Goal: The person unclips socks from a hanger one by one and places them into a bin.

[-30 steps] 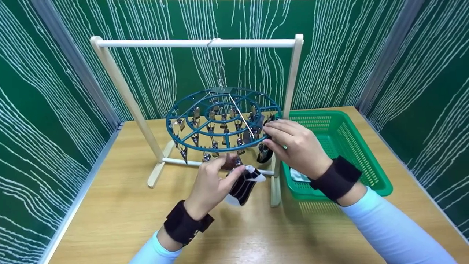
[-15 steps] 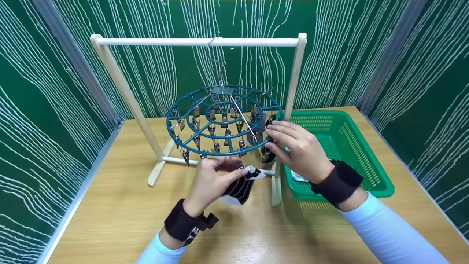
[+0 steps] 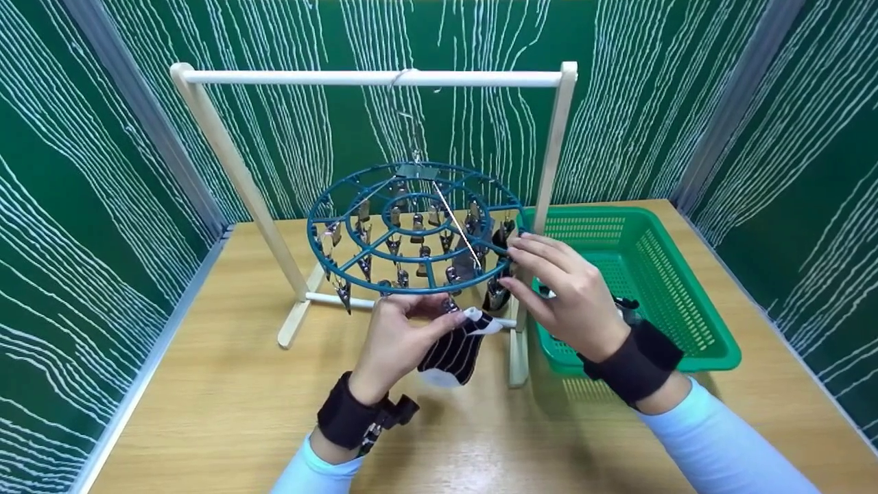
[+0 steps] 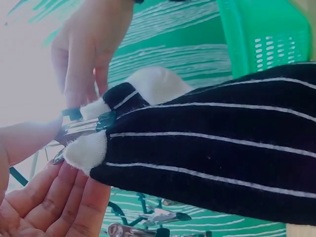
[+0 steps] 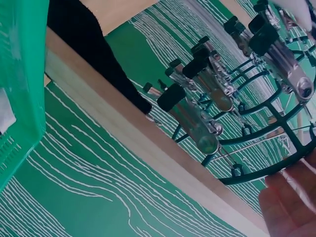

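A black sock (image 3: 451,353) with white stripes and white ends hangs below the near rim of a round teal clip hanger (image 3: 370,283). My left hand (image 3: 398,336) pinches the metal clip (image 4: 81,127) at the sock's top, thumb on one side and fingers on the other; the left wrist view shows the sock's white edge at this clip. My right hand (image 3: 569,295) is at the hanger's right rim, fingertips touching it, fingers fairly straight. Beside that hand a dark piece of fabric (image 3: 498,293) hangs below the rim, partly hidden.
The hanger hooks over the white bar (image 3: 302,79) of a wooden stand (image 3: 233,171). Several clips (image 3: 343,295) dangle from its rings. A green basket (image 3: 693,302) stands on the table behind the right hand, with some cloth inside. Green patterned walls surround the table (image 3: 226,412).
The hanger has shifted and turned slightly. My right hand has moved a little right and down along the rim. My left hand stays at the clip, and the sock swings slightly.
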`<state>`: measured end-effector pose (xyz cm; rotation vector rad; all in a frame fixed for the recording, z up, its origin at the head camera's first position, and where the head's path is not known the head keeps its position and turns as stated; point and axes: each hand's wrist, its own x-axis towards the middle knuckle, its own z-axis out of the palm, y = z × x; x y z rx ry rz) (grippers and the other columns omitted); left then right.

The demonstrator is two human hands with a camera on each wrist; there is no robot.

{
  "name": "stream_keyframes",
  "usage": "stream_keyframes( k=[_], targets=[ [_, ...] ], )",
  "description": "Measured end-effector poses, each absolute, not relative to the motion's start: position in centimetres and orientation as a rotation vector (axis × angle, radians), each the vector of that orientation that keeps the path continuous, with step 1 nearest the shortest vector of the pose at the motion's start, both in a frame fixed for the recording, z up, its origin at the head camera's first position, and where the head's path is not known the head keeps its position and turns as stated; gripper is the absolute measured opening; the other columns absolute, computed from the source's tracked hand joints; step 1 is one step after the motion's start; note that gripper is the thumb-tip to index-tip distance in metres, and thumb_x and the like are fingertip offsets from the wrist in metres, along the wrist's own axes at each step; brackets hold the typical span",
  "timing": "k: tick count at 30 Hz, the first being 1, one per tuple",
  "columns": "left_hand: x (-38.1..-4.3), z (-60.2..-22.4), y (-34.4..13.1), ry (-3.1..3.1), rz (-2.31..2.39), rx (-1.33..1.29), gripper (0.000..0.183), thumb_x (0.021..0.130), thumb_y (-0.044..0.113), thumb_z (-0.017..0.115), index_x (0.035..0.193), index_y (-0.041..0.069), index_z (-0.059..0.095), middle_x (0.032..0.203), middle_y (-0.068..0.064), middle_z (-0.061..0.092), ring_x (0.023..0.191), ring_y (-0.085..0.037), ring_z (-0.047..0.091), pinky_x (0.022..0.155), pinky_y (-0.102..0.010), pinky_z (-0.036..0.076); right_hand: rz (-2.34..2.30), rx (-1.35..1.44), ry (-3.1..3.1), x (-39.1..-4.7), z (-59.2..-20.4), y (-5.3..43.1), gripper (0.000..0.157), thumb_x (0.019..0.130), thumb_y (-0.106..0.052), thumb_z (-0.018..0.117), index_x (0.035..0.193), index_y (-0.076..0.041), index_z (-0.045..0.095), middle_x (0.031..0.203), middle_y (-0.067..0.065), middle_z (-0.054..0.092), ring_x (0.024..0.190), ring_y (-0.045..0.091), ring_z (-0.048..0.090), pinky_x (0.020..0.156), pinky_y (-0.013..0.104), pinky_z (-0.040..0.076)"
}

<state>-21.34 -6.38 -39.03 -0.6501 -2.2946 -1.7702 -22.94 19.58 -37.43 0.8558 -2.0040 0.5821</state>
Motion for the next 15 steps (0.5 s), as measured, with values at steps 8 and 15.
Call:
stream_keyframes(
  k=[8, 15],
  targets=[
    [-21.3, -38.9, -6.3, -2.265, -1.766, -0.629, 0.024, 0.091, 0.014, 0.089, 0.107, -0.002, 0.082, 0.100, -0.015, 0.083, 0.090, -0.025, 0.080, 0.086, -0.030, 0.065, 0.772, 0.681, -1.972, -21.4, -39.2, 18.6, 0.031, 0.089, -0.007, 0.086, 0.116, 0.007, 0.077, 0.113, 0.024, 0.079, 0.104, 0.039, 0.076, 0.096, 0.041, 0.062],
    [-21.4, -39.0, -6.3, -2.205, -1.786, -0.674, 0.021, 0.091, 0.009, 0.088, 0.107, -0.002, 0.082, 0.100, -0.018, 0.083, 0.090, -0.029, 0.081, 0.085, -0.029, 0.065, 0.888, 0.684, -2.063, -20.1, -41.1, 17.4, 0.041, 0.084, -0.006, 0.091, 0.119, 0.009, 0.074, 0.110, 0.022, 0.080, 0.094, 0.033, 0.077, 0.086, 0.042, 0.066]
  ],
)
